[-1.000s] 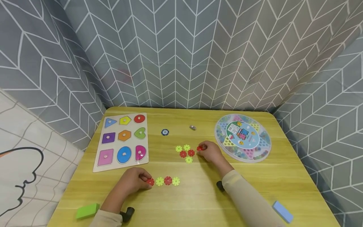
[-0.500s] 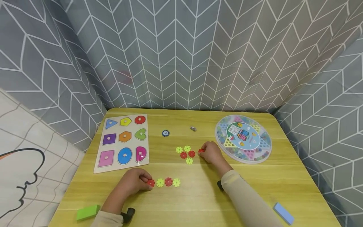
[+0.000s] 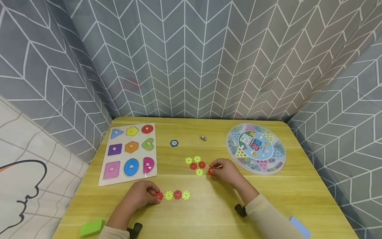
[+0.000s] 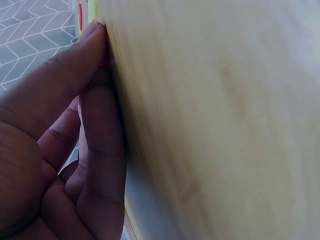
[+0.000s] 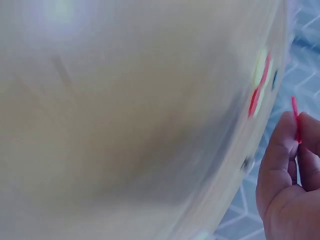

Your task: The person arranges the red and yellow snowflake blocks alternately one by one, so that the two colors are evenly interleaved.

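- Left hand (image 3: 140,195): grip nearly closed, thumb and fingertips pinching a red notched disc (image 3: 159,196) at the left end of a row.
- Rest of row (image 3: 177,194): yellow, red, yellow, flat on the surface (image 3: 215,222).
- Right hand (image 3: 226,171): grip pinched narrow on another red disc (image 5: 296,120), edge-on in the wrist view, held off the surface.
- Loose cluster (image 3: 193,166), three yellow and two red discs, just left of that hand.
- Shape board (image 3: 123,157) beyond left hand; round game box (image 3: 256,146) beyond right.
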A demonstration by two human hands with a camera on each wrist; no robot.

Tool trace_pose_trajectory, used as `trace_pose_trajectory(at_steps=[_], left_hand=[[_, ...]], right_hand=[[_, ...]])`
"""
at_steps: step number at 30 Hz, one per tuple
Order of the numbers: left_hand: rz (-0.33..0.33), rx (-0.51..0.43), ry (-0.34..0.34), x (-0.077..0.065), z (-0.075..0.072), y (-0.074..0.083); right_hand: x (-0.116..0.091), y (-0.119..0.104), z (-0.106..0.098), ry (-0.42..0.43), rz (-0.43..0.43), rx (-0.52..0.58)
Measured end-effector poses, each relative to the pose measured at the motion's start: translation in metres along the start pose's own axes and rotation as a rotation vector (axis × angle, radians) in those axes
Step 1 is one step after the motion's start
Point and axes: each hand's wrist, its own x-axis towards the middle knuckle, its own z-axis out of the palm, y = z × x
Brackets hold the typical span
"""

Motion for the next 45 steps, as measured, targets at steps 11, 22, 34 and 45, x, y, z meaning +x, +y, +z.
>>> trace_pose_trajectory(at_steps=[11,22,34,45], left_hand=[[0.0,0.022,0.006,-0.002,0.0,0.001],[-0.012,0.031,-0.004,-0.003,0.0,0.002],[-0.012,0.043,0.002,-0.002,-0.001,0.004],[-0.009,0.038,-0.004,0.001,0.0,0.003]], right_hand=[[-0.035,0.0,0.039,-0.21,-0.141,-0.064],[-0.037,-0.003,0.05,-0.16,-0.256,-0.243],[-0.034,-0.006,0.047,-0.11,-0.238,-0.307],[-0.002,-0.008,0.012,-0.118,-0.068,-0.319]])
